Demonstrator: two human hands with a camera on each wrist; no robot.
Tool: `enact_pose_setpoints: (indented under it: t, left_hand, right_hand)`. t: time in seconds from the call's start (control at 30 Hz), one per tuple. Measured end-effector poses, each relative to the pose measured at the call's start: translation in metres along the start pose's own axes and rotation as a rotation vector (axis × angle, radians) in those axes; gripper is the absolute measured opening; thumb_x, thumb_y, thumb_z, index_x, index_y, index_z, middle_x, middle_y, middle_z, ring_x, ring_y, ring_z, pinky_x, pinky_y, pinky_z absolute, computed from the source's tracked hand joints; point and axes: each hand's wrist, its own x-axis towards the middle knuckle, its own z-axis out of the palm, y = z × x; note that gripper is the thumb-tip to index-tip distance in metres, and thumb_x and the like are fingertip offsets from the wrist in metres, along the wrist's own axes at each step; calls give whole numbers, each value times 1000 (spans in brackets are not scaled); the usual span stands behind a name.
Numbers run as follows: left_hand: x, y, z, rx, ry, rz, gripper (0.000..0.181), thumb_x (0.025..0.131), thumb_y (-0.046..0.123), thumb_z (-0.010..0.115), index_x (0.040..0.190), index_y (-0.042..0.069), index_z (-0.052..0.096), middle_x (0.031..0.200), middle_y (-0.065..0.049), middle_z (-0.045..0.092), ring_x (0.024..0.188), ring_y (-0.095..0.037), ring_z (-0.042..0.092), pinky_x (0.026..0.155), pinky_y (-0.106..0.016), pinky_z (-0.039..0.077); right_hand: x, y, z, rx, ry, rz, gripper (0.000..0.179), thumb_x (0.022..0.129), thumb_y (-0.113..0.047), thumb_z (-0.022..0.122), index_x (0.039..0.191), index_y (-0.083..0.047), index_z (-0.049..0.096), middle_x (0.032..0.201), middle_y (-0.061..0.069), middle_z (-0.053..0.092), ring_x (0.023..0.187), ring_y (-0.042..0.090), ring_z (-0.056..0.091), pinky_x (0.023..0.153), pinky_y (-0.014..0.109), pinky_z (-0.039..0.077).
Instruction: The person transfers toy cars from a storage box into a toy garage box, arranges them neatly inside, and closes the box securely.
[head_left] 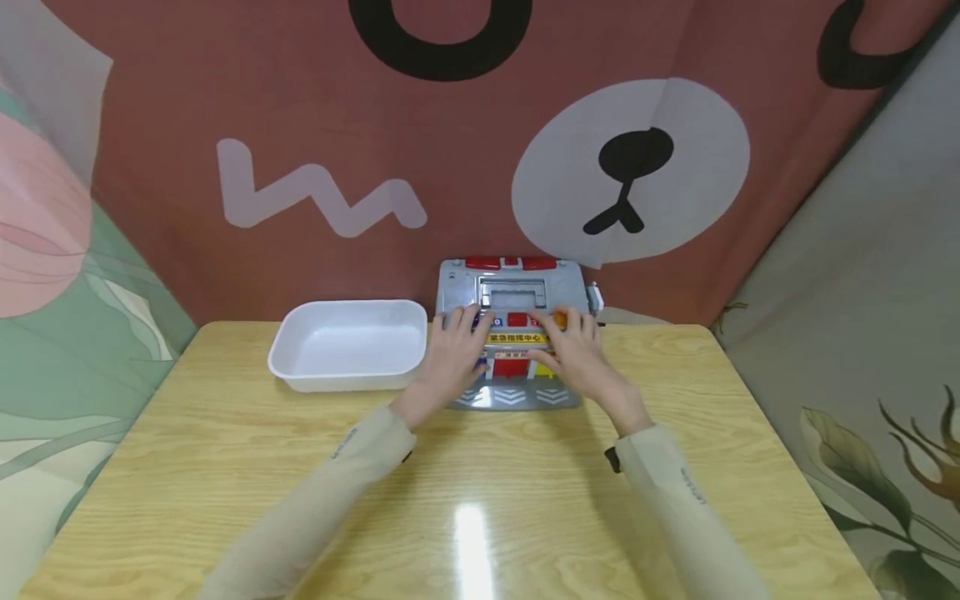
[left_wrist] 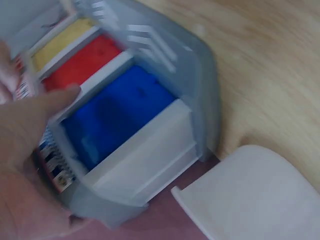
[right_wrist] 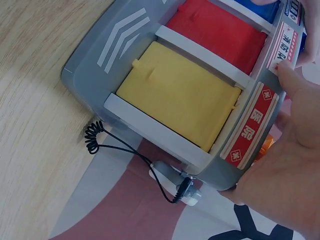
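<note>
A grey toy emergency station [head_left: 459, 285] stands at the table's far edge, with a red-trimmed top, a yellow sign [head_left: 517, 338] and three garage doors. My left hand [head_left: 450, 354] grips its left side, fingers over the upper ledge and thumb at the front. On the right, my right hand [head_left: 581, 354] holds the same ledge, its thumb on the front panel. The blue door [left_wrist: 117, 112] is below my left thumb. In the right wrist view, the yellow door [right_wrist: 180, 95] and red door [right_wrist: 217, 32] are down. My palms partly cover the ledge.
A white plastic bin [head_left: 300, 367] stands close to the toy's left side. From the toy's right side hangs a grey-and-white handset [right_wrist: 172, 182] on a black coiled cord [right_wrist: 93, 137]. Behind the wooden table [head_left: 525, 517] hangs a reddish-brown printed cloth [head_left: 450, 125].
</note>
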Motion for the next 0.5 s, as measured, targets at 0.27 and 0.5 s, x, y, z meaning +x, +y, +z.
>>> enact_pose_setpoints:
  t: [0.27,0.5]
  left_hand:
    - [-13,-10,-14,-259,-49,-97,80,91,46,62,152,10,24,154,-18,22,135,-35,31,110,-53,25]
    - [-24,-13,-17,-282,-94,-206,78,99,45,47,154,3,11,160,-16,12,145,-32,14,113,-57,13]
  right_hand:
    - [-1,-9,2,-31,11,14,65,99,-34,55,154,-18,24,153,26,11,137,49,8,108,67,-2]
    - [-3,-9,5,-72,16,13,66,100,-35,51,155,-18,19,157,19,5,138,51,6,106,70,1]
